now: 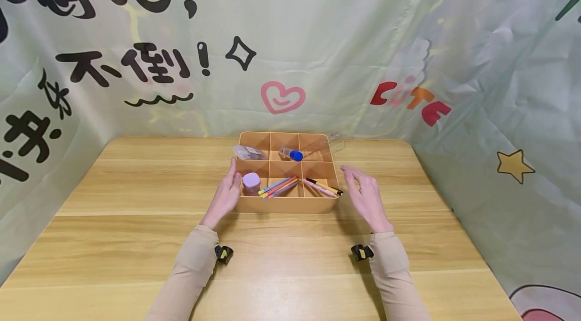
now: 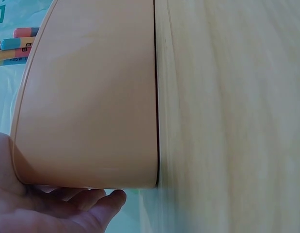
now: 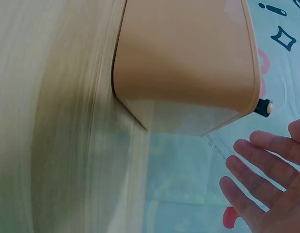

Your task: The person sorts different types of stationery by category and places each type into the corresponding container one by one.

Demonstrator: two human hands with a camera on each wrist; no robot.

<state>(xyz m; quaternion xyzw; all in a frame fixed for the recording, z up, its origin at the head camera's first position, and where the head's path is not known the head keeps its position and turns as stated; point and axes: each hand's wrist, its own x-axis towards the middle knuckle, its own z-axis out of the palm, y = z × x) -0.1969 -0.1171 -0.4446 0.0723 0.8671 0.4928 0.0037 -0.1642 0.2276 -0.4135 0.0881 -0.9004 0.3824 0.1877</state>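
A tan compartment organizer [image 1: 286, 205] sits at the back of the table. My left hand [image 1: 225, 192] rests against its left side, fingers extended along the wall, which also shows in the left wrist view, where the hand [image 2: 57, 208] touches the corner. Off the right side, apart from the box, my right hand [image 1: 365, 197] hovers with spread, relaxed fingers, holding nothing; the right wrist view shows the gap from the hand [image 3: 273, 179]. A purple-lidded jar [image 1: 251, 182] stands in the front-left compartment. Coloured markers [image 1: 279, 187] lean over the front-middle one, and more pens [image 1: 320, 187] lie at front right.
The back row holds a clear plastic packet [image 1: 249, 153] at left, a blue-capped clear tube [image 1: 290, 154] in the middle and a transparent ruler [image 1: 322, 144] jutting past the right rim. A printed cloth [image 1: 336, 48] hangs behind the wooden table [image 1: 281, 270].
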